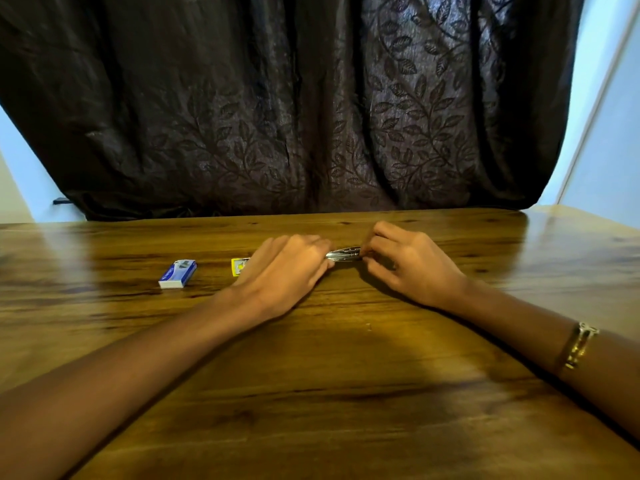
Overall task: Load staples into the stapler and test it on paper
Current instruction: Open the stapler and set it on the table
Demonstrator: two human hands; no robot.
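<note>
A small shiny metal stapler (344,254) lies low over the wooden table (311,375), between both hands. My left hand (287,271) grips its left end, fingers curled over it. My right hand (408,265) pinches its right end with fingertips. Most of the stapler is hidden under the hands. A blue and white staple box (177,273) lies on the table to the left. A small yellow box (239,266) peeks out just behind my left hand. No paper is in view.
A dark leaf-patterned curtain (294,105) hangs behind the table's far edge. Pale walls show at both sides. A gold bracelet (578,344) sits on my right wrist. Bare wood lies in front of the hands.
</note>
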